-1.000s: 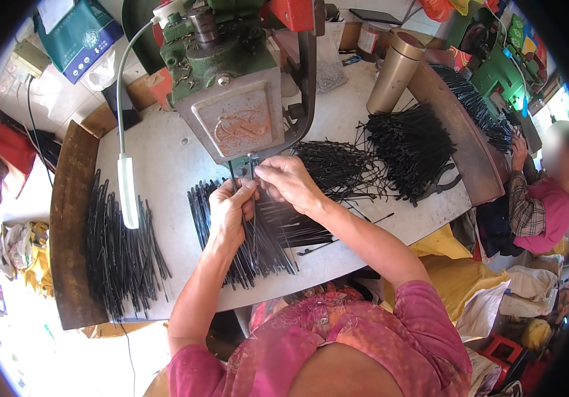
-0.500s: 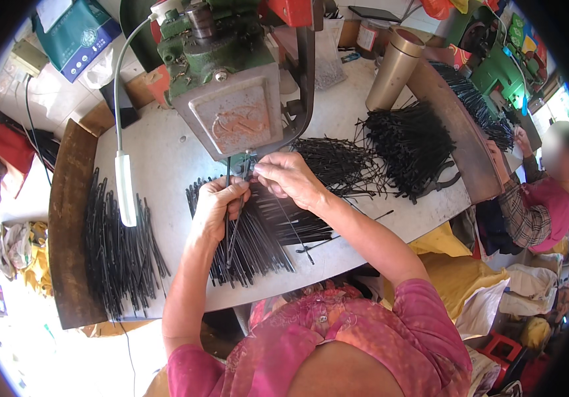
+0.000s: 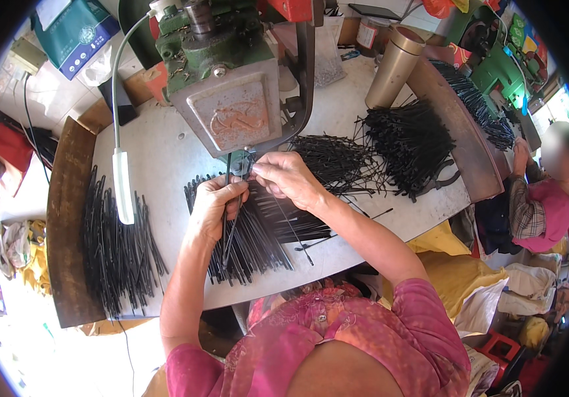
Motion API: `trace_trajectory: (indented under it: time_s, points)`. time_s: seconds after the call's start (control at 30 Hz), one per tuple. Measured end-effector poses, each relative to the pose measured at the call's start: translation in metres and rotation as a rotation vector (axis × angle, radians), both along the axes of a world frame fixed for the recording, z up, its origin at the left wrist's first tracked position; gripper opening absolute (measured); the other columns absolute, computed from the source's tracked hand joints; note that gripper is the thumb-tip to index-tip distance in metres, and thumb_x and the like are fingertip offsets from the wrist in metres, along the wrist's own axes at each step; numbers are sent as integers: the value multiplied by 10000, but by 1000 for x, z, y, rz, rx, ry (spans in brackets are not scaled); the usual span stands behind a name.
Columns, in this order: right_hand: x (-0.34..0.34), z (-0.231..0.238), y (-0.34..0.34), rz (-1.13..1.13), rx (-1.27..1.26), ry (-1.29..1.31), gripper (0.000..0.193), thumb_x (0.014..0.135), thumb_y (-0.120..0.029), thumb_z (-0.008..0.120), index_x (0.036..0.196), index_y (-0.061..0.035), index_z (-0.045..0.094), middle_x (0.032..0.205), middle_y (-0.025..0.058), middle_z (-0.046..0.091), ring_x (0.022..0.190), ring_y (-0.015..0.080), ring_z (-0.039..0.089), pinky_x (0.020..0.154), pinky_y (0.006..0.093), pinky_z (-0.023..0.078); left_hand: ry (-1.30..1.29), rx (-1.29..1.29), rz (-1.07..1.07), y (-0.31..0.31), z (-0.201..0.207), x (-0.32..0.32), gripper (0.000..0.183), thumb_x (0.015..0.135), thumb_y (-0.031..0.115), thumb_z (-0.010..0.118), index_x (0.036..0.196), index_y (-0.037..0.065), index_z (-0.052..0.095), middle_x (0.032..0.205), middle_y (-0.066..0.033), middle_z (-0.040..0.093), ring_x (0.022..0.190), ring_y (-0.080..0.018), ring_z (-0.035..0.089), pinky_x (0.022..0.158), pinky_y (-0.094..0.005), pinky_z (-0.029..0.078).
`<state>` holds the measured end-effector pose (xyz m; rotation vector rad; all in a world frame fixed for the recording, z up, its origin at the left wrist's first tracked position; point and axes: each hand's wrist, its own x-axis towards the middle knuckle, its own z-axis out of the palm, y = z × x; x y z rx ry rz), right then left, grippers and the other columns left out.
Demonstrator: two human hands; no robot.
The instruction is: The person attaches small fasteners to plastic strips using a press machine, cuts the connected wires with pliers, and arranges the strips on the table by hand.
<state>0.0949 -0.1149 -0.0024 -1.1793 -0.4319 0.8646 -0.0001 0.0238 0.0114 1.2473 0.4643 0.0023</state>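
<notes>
Under the head of a green press (image 3: 228, 119) with a grey front plate, my two hands work close together. My left hand (image 3: 215, 206) is closed round thin black rods (image 3: 232, 233), whose upper ends reach up to the press. Beside it, my right hand (image 3: 291, 177) pinches near the rods' upper ends; a thin black rod (image 3: 293, 228) trails below it, and its fingertips partly hide what they grip. Below my hands lies a row of straight black rods (image 3: 254, 255). Thinner black pieces (image 3: 337, 162) are heaped to the right of my right hand.
Another pile of black rods (image 3: 116, 251) lies left, beside a raised brown table edge (image 3: 69, 231). A lamp on a bent neck (image 3: 123, 188) hangs above it. Right stand a bundled black heap (image 3: 406, 145) and a gold flask (image 3: 395, 66). Another person (image 3: 542, 205) sits at far right.
My hands stay at the press with hardly any shift. At far right, the other person's arms have drawn in lower. The whole view has shifted slightly.
</notes>
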Motion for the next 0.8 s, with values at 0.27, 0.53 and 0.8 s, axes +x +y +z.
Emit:
trace_trajectory:
  time_s: [0.27,0.53,0.8]
  points:
    - [-9,0,2,-60,-9,-25,156,841,-107,502,720,-9,515,579,6,466,436,36,387,358,175,282,-52,-49,97,-16,-6,-1,78,764,68,570,716,15,538,596,-29,512,416,-36,360,351,-167,267]
    - [-11,-1,8,-138,-16,-99,168,846,-111,492,711,-14,517,553,10,471,432,47,405,357,180,294,-108,7,243,-31,-6,6,92,778,76,564,713,23,525,590,-16,498,422,-33,358,359,-171,262]
    - [-5,-4,9,-119,-42,-91,175,841,-109,491,692,-18,508,546,13,469,428,55,410,356,190,307,-74,-54,199,-24,-14,11,86,784,75,563,717,31,532,605,-23,512,419,-44,366,360,-175,269]
